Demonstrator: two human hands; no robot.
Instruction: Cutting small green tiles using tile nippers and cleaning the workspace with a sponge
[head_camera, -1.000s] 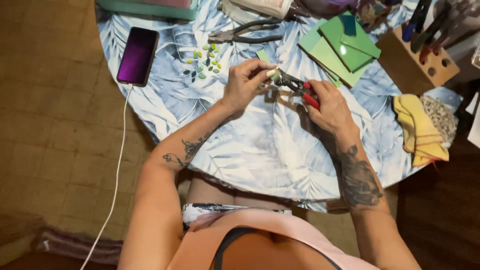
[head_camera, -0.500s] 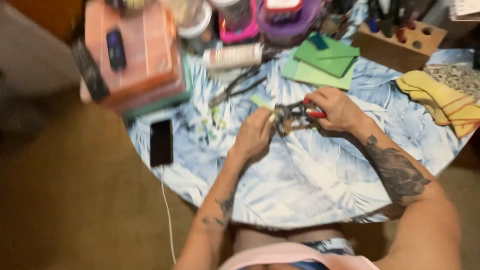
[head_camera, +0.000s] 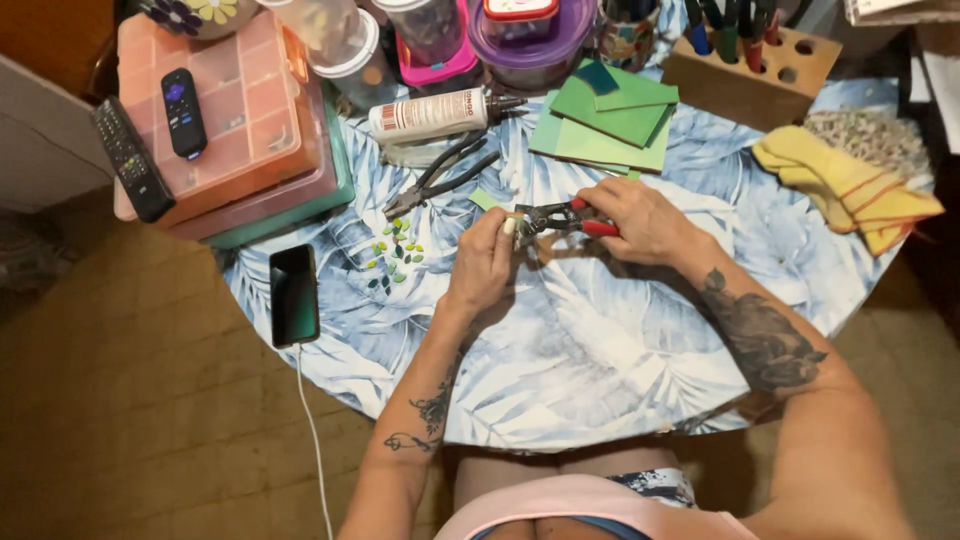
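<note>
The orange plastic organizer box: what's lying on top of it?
On the orange organizer box lies a small black remote; a longer black remote overhangs its left edge. Contents under the lid can't be seen.

1. The tablecloth near the person is bare, so a hand passes freely there.
2. Behind, the green sheets, glue tube and pliers block.
3. Left, the phone and small green pieces lie in the way.

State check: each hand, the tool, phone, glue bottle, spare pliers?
left hand: pinching a small green piece at the nippers' head
right hand: gripping red-handled nippers
phone: screen dark, cable plugged in
glue bottle: lying on its side
spare pliers: lying unused
</note>
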